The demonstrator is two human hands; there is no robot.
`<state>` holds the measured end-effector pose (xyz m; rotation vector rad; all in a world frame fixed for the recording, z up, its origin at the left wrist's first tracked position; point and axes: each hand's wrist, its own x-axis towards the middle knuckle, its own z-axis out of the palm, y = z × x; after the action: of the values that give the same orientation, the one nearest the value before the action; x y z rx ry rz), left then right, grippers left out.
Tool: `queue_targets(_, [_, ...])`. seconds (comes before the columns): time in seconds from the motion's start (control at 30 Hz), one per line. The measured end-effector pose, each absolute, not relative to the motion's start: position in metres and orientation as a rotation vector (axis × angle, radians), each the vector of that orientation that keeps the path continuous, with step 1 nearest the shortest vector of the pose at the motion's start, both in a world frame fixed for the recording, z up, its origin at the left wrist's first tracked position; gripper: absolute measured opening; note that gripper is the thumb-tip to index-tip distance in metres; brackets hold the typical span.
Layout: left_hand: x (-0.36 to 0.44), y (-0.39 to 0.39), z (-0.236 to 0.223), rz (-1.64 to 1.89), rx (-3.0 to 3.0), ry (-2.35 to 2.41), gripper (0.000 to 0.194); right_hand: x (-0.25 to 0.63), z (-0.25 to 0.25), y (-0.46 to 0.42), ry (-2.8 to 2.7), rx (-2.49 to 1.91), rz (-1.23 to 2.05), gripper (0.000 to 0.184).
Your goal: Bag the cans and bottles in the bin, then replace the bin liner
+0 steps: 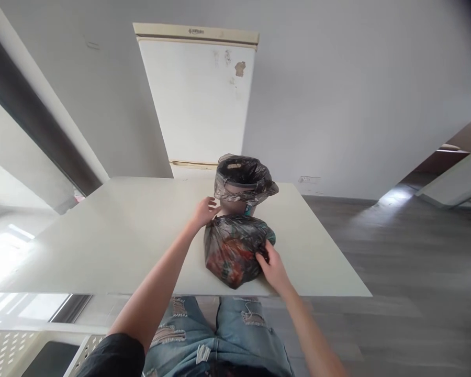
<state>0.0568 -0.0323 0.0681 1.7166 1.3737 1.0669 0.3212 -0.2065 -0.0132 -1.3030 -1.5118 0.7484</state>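
Note:
A full, dark see-through plastic bag with reddish contents lies near the front edge of the white table. My right hand grips its right side, fingers curled into the plastic. Just behind it stands a small bin lined with a dark bag that folds over its rim. My left hand rests against the bin's left side, fingers partly curled on it.
A worn white fridge stands against the grey wall behind the table. Grey wood-look floor spreads to the right. A white perforated panel sits at the lower left, beside a bright window.

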Motion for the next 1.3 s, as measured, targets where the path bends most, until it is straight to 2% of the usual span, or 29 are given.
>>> queue_targets(0.07, [0.025,-0.057,0.077,1.135,1.691,1.440,0.023,0.287,-0.012,-0.204,-1.565,-1.244,0.765,0.036])
queue_targets(0.17, [-0.011,-0.110,0.082,1.283,1.777,1.579,0.029,0.233,-0.013,-0.186,-1.519,-1.191,0.795,0.023])
queue_targets(0.27, [-0.023,-0.152,0.062,1.224,2.115,1.599,0.027,0.192,-0.011,-0.155,-1.532,-1.087,0.932,0.023])
queue_targets(0.33, [-0.027,-0.159,0.039,1.172,2.274,1.606,0.033,0.176,-0.006,-0.137,-1.656,-0.950,1.052,0.028])
queue_targets(0.47, [-0.043,-0.133,0.006,1.294,2.336,1.585,0.020,0.173,0.002,-0.124,-1.928,-0.721,1.175,0.021])
queue_targets(0.57, [-0.053,-0.115,0.002,1.400,2.296,1.571,0.023,0.182,0.000,-0.129,-1.991,-0.703,1.097,0.017])
queue_targets(0.8, [-0.062,-0.127,-0.001,1.632,2.077,1.608,0.025,0.191,-0.008,-0.137,-1.788,-0.868,0.668,0.020])
queue_targets(0.87, [-0.062,-0.128,-0.002,1.601,2.036,1.600,0.023,0.189,-0.005,-0.135,-1.816,-0.848,0.589,0.028])
queue_targets(0.9, [-0.063,-0.128,-0.002,1.580,2.015,1.597,0.022,0.187,-0.005,-0.133,-1.856,-0.830,0.561,0.027])
queue_targets(0.97, [-0.064,-0.125,-0.002,1.580,1.950,1.615,0.022,0.185,-0.005,-0.128,-1.928,-0.807,0.527,0.013])
queue_targets(1.17, [-0.072,-0.115,-0.001,1.839,1.624,1.813,0.042,0.189,-0.015,-0.120,-1.795,-0.908,0.539,0.033])
queue_targets(1.3, [-0.068,-0.126,0.004,1.836,1.733,1.749,0.044,0.192,-0.013,-0.123,-1.755,-0.930,0.588,0.041])
